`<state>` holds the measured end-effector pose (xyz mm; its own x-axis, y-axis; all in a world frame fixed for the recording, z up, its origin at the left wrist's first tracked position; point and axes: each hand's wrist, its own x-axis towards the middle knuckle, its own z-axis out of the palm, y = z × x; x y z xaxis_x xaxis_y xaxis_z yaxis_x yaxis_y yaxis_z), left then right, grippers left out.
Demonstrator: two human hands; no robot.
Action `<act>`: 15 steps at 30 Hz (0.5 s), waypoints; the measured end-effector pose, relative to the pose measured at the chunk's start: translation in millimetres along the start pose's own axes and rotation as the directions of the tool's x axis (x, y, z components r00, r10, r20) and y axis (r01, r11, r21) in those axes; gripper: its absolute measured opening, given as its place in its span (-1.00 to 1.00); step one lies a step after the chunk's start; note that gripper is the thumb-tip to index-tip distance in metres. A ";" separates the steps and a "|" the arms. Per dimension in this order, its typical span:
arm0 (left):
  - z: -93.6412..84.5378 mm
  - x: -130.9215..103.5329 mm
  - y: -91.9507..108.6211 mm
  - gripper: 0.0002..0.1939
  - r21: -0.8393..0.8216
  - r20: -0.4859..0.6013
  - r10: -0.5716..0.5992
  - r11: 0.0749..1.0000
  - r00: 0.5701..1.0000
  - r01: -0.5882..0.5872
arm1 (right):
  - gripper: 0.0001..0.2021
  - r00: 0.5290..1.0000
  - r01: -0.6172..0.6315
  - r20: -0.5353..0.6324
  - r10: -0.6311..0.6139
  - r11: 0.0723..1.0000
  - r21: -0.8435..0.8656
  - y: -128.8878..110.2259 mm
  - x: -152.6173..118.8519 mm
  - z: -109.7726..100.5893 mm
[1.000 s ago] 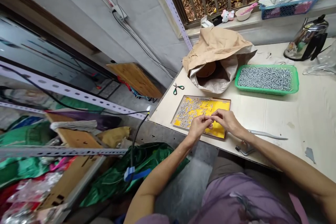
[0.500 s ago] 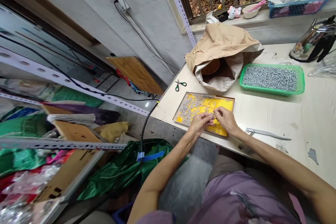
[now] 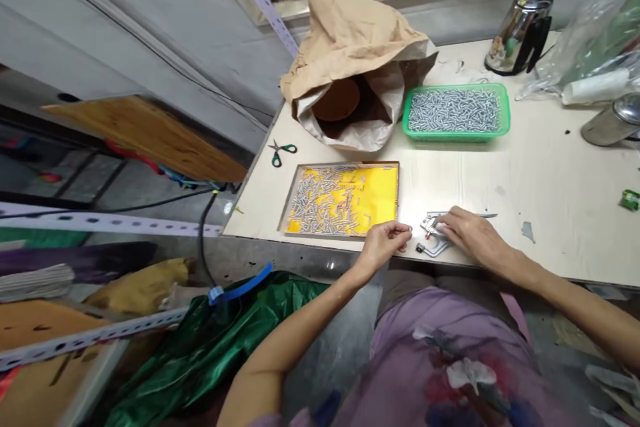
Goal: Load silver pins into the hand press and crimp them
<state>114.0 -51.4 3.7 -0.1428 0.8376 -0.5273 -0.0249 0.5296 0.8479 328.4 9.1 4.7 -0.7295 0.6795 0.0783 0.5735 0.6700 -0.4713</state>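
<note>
At the table's front edge, my left hand [image 3: 384,245] is pinched on a tiny piece at its fingertips, too small to name, beside the right end of a shallow tray [image 3: 399,187]. Many small metal pins [image 3: 320,203] lie over the left part of the tray's yellow bottom. My right hand [image 3: 463,230] is closed on a grey metal hand tool [image 3: 434,245], which rests on the table with its curved jaw toward my left hand. My right fingers partly cover the tool.
A green basket [image 3: 506,110] full of metal pins stands behind the hands, beside an open brown paper bag [image 3: 350,33]. Green-handled scissors [image 3: 281,152] lie at the left. A kettle [image 3: 520,30] and a metal cup [image 3: 613,121] stand at the right.
My right hand has left my left hand and moved right, onto the grey tool. My left hand has moved off the tray to its right corner. The view has turned to the right.
</note>
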 end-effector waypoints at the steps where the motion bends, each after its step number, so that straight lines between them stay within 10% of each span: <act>1: 6.2 1.9 -0.6 -0.84 0.018 0.017 -0.033 0.999 0.999 0.032 | -0.82 0.999 -0.026 0.038 0.028 0.998 -0.055 2.2 -16.4 0.4; 6: 23.3 8.0 0.5 -0.85 0.157 0.097 -0.092 0.985 0.991 0.076 | -0.90 0.988 -0.094 0.101 0.115 0.977 -0.191 9.4 -56.3 13.4; 15: 50.4 17.4 -3.3 -0.77 0.141 0.065 -0.257 0.959 0.964 0.246 | -0.75 0.994 -0.104 -0.009 0.107 0.939 -0.329 34.8 -51.6 2.3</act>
<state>161.5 -31.7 -11.0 -0.0667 0.6801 -0.7301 0.0802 0.7330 0.6755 385.2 -3.4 -17.8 -0.6606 0.7499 0.0352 0.7367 0.6566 -0.1614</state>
